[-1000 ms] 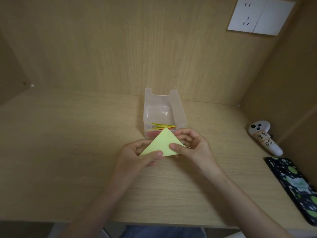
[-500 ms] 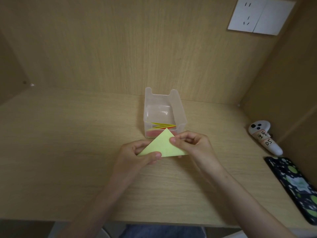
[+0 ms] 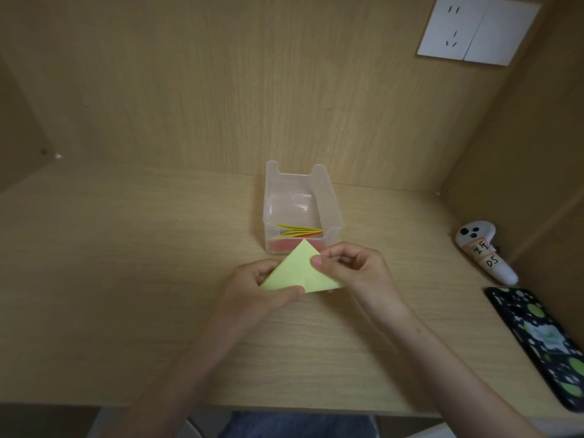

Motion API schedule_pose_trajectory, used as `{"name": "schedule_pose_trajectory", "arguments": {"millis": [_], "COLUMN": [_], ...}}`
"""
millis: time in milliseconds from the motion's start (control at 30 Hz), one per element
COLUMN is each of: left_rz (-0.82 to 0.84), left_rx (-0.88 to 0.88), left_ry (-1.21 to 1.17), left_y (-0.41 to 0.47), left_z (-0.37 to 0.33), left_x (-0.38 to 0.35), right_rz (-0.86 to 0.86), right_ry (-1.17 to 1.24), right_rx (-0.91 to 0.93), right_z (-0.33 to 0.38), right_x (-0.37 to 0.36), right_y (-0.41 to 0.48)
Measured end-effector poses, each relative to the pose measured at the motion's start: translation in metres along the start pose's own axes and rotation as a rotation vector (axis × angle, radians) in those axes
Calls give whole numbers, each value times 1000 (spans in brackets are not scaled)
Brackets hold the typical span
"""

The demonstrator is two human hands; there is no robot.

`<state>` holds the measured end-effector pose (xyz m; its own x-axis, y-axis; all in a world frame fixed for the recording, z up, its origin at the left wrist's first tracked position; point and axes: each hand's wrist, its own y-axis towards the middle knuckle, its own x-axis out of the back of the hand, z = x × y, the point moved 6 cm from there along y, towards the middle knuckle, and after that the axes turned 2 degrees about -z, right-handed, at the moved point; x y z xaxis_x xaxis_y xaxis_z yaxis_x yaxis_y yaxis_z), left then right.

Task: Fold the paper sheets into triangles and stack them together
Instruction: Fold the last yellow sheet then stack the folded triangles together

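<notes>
A light green paper triangle [image 3: 298, 268] lies just above the wooden desk, apex pointing away from me. My left hand [image 3: 259, 290] pinches its lower left part, thumb on top near the bottom edge. My right hand [image 3: 350, 268] pinches the right slanted edge near the apex, thumb on the paper. Behind it stands a clear plastic box [image 3: 328, 197] holding folded yellow, orange and red papers [image 3: 295, 232].
A white controller [image 3: 483, 251] with a handwritten label lies at the right by the side wall. A black phone [image 3: 543, 343] with green spots sits near the desk's front right corner. A wall socket [image 3: 477, 30] is on the back panel.
My right hand slid up from the triangle's bottom edge to its right slanted edge near the apex. The left hand kept its grip and the triangle barely shifted.
</notes>
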<state>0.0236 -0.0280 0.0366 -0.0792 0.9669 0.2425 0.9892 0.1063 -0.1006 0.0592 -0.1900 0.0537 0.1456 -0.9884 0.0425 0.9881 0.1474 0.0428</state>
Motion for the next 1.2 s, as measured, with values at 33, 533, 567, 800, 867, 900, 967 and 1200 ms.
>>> {"name": "schedule_pose_trajectory", "arguments": {"millis": [33, 533, 567, 800, 867, 900, 967, 1200], "left_rz": [6, 25, 21, 42, 50, 49, 43, 40], "left_rx": [1, -64, -60, -37, -41, -47, -59, -71], "left_ry": [13, 115, 121, 155, 164, 166, 174, 210], "left_y": [0, -4, -3, -4, -5, -5, -7, -4], "left_z": [0, -4, -3, -1, -1, -2, -4, -2], "left_x": [0, -4, -4, -5, -5, -5, -4, -5], "right_rz": [14, 450, 442, 496, 483, 478, 467, 446], "right_ry": [-6, -284, -290, -315, -323, -330, -346, -373], "right_rx": [-11, -269, -267, -263, -257, -258, -256, -229], "right_z": [0, -4, -4, -6, -6, -7, -9, -11], "right_x": [0, -8, -8, -12, -12, -12, -12, -13], "right_y": [0, -5, -5, -10, -10, -10, -10, -13]}}
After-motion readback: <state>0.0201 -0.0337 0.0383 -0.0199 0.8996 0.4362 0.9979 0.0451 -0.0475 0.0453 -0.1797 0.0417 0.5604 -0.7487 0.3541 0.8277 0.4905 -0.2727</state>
